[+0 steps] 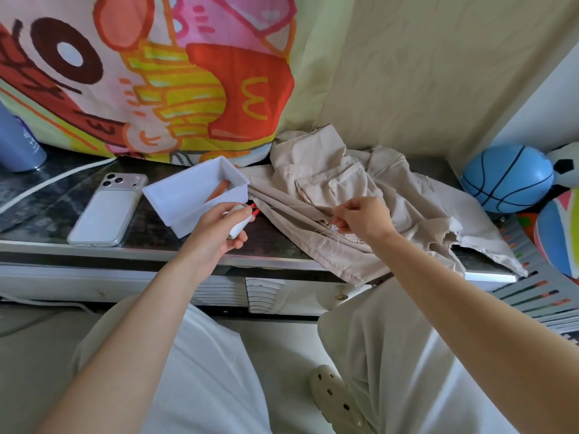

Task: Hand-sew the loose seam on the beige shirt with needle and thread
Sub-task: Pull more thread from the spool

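Currently I see the crumpled beige shirt (344,183) heaped on the right part of the dark stone-patterned bench (47,195), with one fold hanging over the metal-trimmed front edge; its frayed, torn corner lies toward the right end.

My right hand (363,219) rests on the shirt, thumb and fingers pinching a fine pale thread (326,242) whose loose loops lie on the cloth just below; the needle is too fine for me to make out.

My left hand (219,228) hovers over the front of the bench, fingers curled round a small white object with red tips (242,219); what it is I cannot tell.

Just behind that hand sits a white rectangular plastic tray (188,183) holding an orange stick-like item; its right corner touches the shirt.

Left of the tray lies a white smartphone in a clear case (106,211), back upward; a blue bottle (17,145) stands at the far left.

A colourful cartoon-printed cloth (156,73) hangs behind; a blue basketball-patterned ball (507,178) sits at the far right.
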`<state>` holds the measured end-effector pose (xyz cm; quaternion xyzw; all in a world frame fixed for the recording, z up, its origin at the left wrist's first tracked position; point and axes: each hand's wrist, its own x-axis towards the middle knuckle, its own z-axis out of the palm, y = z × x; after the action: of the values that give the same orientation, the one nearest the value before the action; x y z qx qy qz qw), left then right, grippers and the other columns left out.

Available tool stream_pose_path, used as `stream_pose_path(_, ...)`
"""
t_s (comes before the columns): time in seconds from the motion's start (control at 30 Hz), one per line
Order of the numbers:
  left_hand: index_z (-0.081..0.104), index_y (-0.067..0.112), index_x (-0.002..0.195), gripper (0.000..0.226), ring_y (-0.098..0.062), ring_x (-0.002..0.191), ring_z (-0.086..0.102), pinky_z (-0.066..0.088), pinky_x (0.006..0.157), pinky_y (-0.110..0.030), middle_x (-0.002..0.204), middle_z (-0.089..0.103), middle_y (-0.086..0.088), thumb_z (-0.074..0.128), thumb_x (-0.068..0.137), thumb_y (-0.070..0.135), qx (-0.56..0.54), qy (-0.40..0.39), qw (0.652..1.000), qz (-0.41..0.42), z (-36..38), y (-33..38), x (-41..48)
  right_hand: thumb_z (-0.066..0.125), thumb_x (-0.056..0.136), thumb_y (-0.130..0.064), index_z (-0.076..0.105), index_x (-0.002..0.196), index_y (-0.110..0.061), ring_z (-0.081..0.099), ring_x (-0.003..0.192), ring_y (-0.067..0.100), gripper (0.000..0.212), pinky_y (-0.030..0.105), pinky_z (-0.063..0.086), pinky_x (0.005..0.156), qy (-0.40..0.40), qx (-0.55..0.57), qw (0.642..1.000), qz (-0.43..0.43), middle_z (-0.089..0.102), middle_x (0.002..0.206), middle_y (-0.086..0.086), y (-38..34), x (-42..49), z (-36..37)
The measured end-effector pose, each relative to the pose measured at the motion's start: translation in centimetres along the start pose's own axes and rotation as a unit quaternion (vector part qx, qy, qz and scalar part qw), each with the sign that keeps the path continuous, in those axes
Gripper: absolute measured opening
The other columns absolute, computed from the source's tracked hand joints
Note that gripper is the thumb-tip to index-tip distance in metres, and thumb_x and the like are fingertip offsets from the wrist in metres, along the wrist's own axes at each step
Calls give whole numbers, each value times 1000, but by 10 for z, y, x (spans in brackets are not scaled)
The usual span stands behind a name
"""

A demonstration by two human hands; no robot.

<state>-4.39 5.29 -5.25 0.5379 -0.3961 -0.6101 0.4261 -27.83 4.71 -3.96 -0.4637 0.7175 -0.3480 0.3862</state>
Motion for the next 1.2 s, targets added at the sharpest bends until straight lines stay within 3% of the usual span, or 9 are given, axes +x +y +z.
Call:
stream_pose_path(0.2,61,16,96,5,-10,57,49,44,56,-21,90,58,-4,60,92,19,-22,88,996,17,-5,-1,6,60,91,-7,70,89,5,57,51,6,15,14,54,55,17,-36,999,9,63,62,3,12,4,-4)
stream_pose_path(0.3,60,16,98,9,-9,56,46,44,59,-23,89,59,-3,56,94,22,-3,87,996,33,-4,-2,7,58,92,-5,64,106,3,57,54,9,17,12,50,47,-7,-35,999,-3,63,67,6,10,-3,0)
stream_pose_path(0.43,60,13,98,17,-11,58,46,42,59,-25,94,62,-5,52,97,27,46,73,995,43,-3,-2,6,58,92,-6,43,133,-5,58,57,13,43,17,54,53,-33,-35,996,-81,67,75,12,-1,-19,11)
stream_pose_path(0.57,60,12,105,21,-13,57,44,39,59,-26,92,65,-5,49,98,28,55,54,996,41,0,1,4,60,91,-7,44,131,-4,58,52,9,43,20,53,55,-111,10,985,-132,66,70,8,-19,-36,26)
stream_pose_path(0.73,60,7,103,23,-15,57,44,38,55,-26,80,65,-1,49,98,26,62,11,997,43,4,2,1,58,91,-4,39,136,3,56,47,3,49,17,52,51,-212,129,967,-54,62,70,10,-35,-40,53)
stream_pose_path(0.93,60,11,92,20,-15,54,49,41,52,-26,70,54,-5,52,86,28,29,-46,999,4,5,8,-4,55,93,-4,59,112,10,56,46,0,24,13,54,55,-253,137,958,-14,60,69,8,-37,-35,70)
stream_pose_path(1.07,57,10,89,17,-14,55,53,43,55,-26,74,56,-4,47,96,23,18,-71,997,-6,0,9,-7,57,92,-6,63,101,6,58,46,1,16,14,54,54,-254,125,959,-3,62,69,8,-34,-32,73)
stream_pose_path(1.2,59,11,94,10,-10,58,55,47,56,-21,67,59,2,64,88,17,78,-104,992,-6,-6,7,-10,59,92,-8,65,97,6,59,46,2,16,14,54,55,-253,105,962,8,64,68,7,-30,-30,77)
